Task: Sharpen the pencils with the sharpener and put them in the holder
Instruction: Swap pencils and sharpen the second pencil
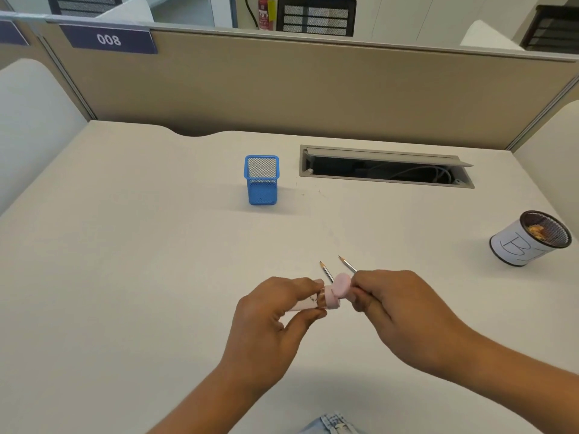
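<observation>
My left hand point(272, 321) grips a pink sharpener point(332, 297) with a clear shavings tube, held above the near middle of the desk. Its round pink lid point(341, 285) stands tilted open at the right end. My right hand point(404, 308) is closed right next to the lid and holds two pencils; their sharp tips point(326, 270) point(346, 263) stick out beyond the fingers, pointing away and to the left. Whether the right fingers touch the lid I cannot tell. A blue mesh holder point(261, 180) stands upright farther back on the desk, with no pencils visible in it.
A round black mesh bin point(529, 238) wrapped in white paper, with shavings inside, stands at the right. An open cable tray point(385, 166) is cut into the desk behind. A beige partition point(313, 83) closes the back edge.
</observation>
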A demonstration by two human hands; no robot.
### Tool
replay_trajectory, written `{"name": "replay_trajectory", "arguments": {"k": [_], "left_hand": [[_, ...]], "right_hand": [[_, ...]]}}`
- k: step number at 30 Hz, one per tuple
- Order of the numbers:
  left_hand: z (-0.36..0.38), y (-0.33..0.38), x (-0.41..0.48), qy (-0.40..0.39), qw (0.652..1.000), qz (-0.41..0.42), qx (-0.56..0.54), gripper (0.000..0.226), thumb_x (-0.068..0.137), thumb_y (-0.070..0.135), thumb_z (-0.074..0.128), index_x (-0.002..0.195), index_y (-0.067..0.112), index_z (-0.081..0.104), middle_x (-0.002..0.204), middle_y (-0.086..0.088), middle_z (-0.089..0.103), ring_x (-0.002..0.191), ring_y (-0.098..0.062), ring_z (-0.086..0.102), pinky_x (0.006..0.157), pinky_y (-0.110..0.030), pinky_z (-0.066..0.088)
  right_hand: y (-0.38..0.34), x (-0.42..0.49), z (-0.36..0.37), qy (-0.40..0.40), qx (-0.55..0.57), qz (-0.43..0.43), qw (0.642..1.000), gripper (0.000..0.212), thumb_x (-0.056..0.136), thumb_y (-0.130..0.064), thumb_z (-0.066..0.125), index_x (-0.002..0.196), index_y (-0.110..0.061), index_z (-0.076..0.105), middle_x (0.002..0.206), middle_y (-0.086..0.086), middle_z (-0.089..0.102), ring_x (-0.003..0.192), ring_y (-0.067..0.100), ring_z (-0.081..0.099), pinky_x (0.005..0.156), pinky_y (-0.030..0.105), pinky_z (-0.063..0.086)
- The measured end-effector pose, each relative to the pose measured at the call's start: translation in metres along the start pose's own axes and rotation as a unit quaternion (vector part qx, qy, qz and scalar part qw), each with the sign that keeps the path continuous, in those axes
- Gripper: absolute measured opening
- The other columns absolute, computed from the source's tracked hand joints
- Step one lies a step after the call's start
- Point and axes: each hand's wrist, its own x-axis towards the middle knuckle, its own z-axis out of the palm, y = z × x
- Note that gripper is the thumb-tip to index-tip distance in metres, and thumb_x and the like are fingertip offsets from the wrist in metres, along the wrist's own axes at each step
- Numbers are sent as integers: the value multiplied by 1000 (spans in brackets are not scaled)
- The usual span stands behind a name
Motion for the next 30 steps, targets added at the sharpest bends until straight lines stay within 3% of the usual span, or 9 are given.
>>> {"name": "replay_trajectory", "arguments": {"k": [4, 7, 12, 14, 17, 22, 25, 27, 30], "left_hand": [[7, -7, -2, 23, 974, 187, 125, 20, 87, 9, 72, 107, 11, 69, 102, 3, 74, 86, -19, 64, 75, -27, 53], [4, -10, 1, -1, 977, 183, 113, 16, 89, 13, 69, 105, 14, 68, 103, 7, 72, 87, -18, 63, 75, -26, 52], [-8, -5, 4, -37, 999, -24, -11, 29, 77, 20, 79, 104, 29, 73, 96, 21, 71, 93, 1, 65, 64, -6, 45], [-10, 0, 4, -54, 992, -96, -60, 31, 74, 21, 83, 99, 37, 74, 91, 18, 74, 89, -5, 67, 62, -9, 47], [-9, 3, 3, -65, 988, -118, -80, 31, 73, 22, 84, 97, 39, 75, 90, 18, 74, 86, -7, 67, 69, -15, 51], [2, -3, 0, 3, 994, 91, 54, 26, 80, 16, 77, 105, 21, 71, 100, 10, 75, 89, -10, 67, 72, -25, 55], [9, -6, -3, 23, 976, 184, 116, 13, 89, 13, 70, 102, 13, 68, 100, 5, 74, 84, -19, 64, 71, -28, 53], [9, -8, -3, 16, 980, 170, 98, 13, 88, 14, 69, 102, 15, 69, 101, 7, 73, 86, -17, 64, 72, -27, 53], [4, -9, 0, 1, 994, 91, 57, 27, 79, 17, 77, 105, 21, 70, 102, 11, 73, 92, -9, 65, 77, -25, 54]], "right_hand": [[-6, -1, 0, -81, 225, 186, 953, 42, 100, -29, 50, 59, -22, 50, 48, -9, 31, 45, 11, 23, 43, 20, 22], [-11, 0, -3, -140, 368, 266, 880, 40, 99, -29, 53, 61, -17, 54, 54, -2, 24, 50, 17, 17, 46, 24, 17], [-4, -4, -6, -55, 103, 32, 993, 35, 94, -59, 40, 90, -32, 63, 70, -7, 58, 57, 10, 40, 55, 29, 39], [2, -4, -7, 17, -108, -117, 987, 27, 97, -45, 43, 93, -27, 63, 77, -9, 58, 63, 9, 41, 54, 26, 36], [7, -4, -1, 62, -187, -184, 963, 24, 96, -30, 50, 81, -17, 64, 68, -3, 52, 59, 20, 43, 51, 27, 28], [-6, -5, 7, -30, 138, 81, 987, 39, 98, -42, 49, 67, -20, 59, 53, -7, 47, 49, 11, 37, 48, 24, 33], [-8, 1, -4, -139, 395, 290, 861, 38, 95, -21, 60, 58, -19, 51, 51, -5, 25, 47, 14, 18, 44, 21, 19], [-9, 2, -10, -177, 426, 301, 835, 32, 92, -22, 62, 64, -13, 51, 54, -3, 23, 50, 16, 17, 44, 21, 19], [-8, 1, -10, -152, 319, 210, 912, 41, 89, -53, 62, 75, -15, 63, 61, 2, 36, 57, 20, 29, 52, 27, 27]]}}
